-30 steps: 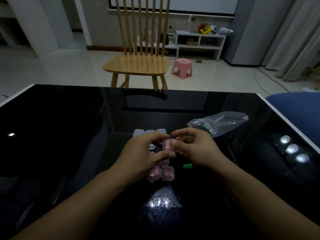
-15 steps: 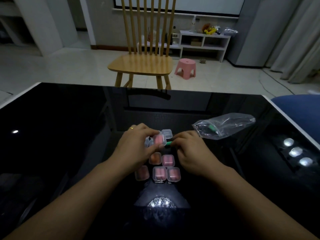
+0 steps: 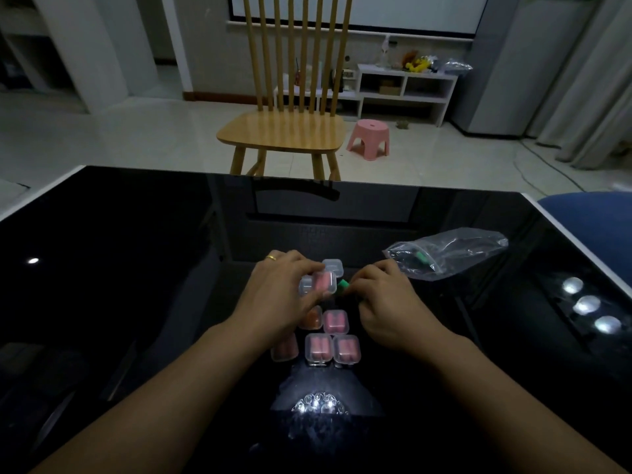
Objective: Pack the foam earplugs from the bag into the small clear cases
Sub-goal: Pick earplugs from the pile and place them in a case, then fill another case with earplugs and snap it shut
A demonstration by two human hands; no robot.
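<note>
Case filled with pink plugs, green plug up next

Going left to right: your left hand (image 3: 280, 295) has its fingers curled round a pink-filled case (image 3: 324, 281), held just over the empty cases (image 3: 333, 267) at the back of the cluster, so set it down flat with the packed cases (image 3: 336, 321) nearer you and keep the rows tidy. Can't tell if its lid is snapped, it's blurry, so I'd press it before letting go. Your right hand (image 3: 390, 306) is pinching a green plug (image 3: 343, 286), which sits just beside that case; long axis looks roughly left-right, visible end pointing at the case. Turn it to lie along the next case before it goes in. The bag (image 3: 448, 251) lies on the surface (image 3: 119, 268) just right of that hand, mouth toward you, one more green plug inside.
</note>
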